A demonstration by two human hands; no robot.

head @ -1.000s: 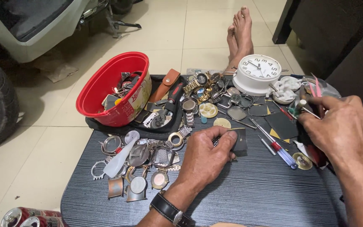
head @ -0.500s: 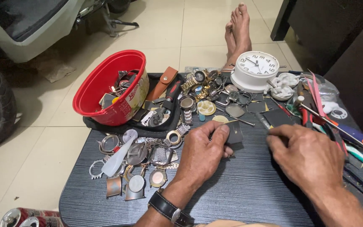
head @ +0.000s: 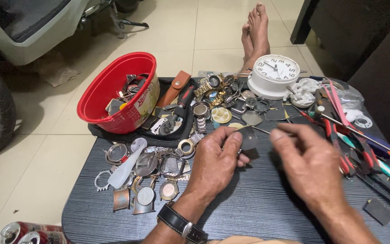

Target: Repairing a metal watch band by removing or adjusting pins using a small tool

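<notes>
A dark low table fills the lower frame. On it lie watch cases at left, a red basket upper left, a white clock at top, and tools at right.

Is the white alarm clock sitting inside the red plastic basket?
No, the white alarm clock stands on the far edge of the dark table, well to the right of the red plastic basket, which holds watch parts.
</notes>
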